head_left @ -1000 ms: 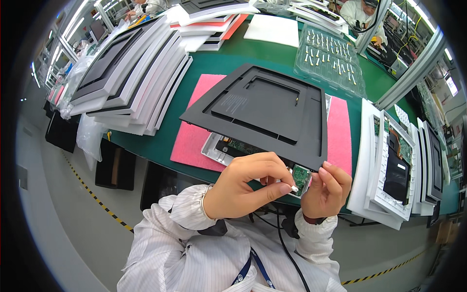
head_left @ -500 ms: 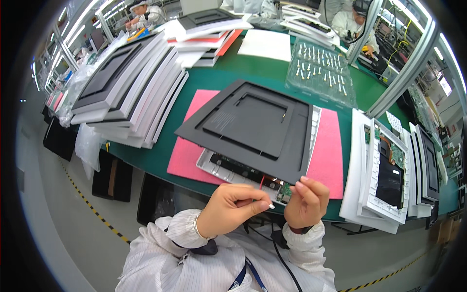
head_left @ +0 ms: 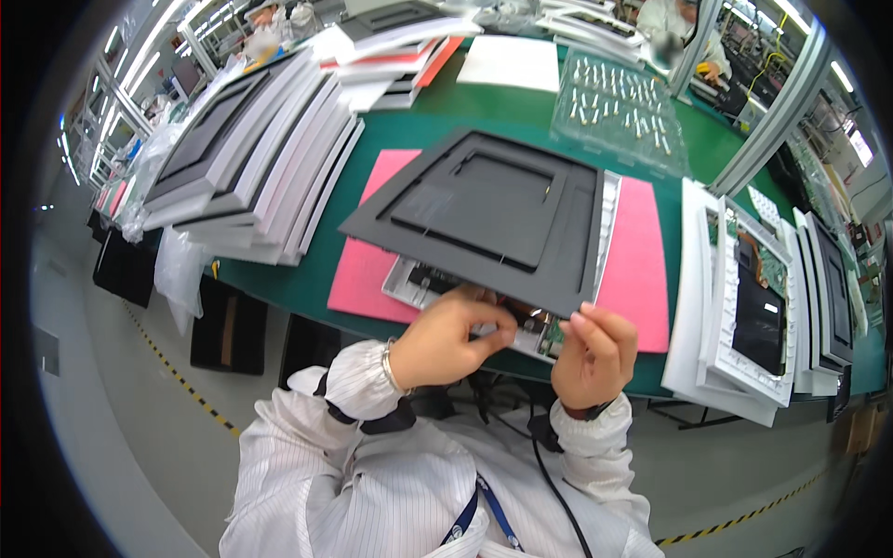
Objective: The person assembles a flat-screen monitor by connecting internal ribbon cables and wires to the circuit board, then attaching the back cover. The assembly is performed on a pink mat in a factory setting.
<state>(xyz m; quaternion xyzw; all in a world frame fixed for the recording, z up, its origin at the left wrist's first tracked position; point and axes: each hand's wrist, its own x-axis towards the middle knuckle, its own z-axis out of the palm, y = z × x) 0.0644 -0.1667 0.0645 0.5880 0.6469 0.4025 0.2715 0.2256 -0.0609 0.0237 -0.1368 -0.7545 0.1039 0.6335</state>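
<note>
On the black panel (head_left: 484, 219), faint print (head_left: 432, 202), small and illegible

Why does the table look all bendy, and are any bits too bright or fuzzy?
Head view: the fisheye lens bows the near edge of the green table; head view, upper left: ceiling lights glare white; head view, middle: printing on the black panel is too fuzzy to read.

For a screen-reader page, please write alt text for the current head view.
A person's right hand pinches the near right corner of a black cover tilted over a white frame; the left hand is at the gap beneath. The frame is on a pink mat on a green table, with stacked panels at left and a clear tray beyond.
</note>
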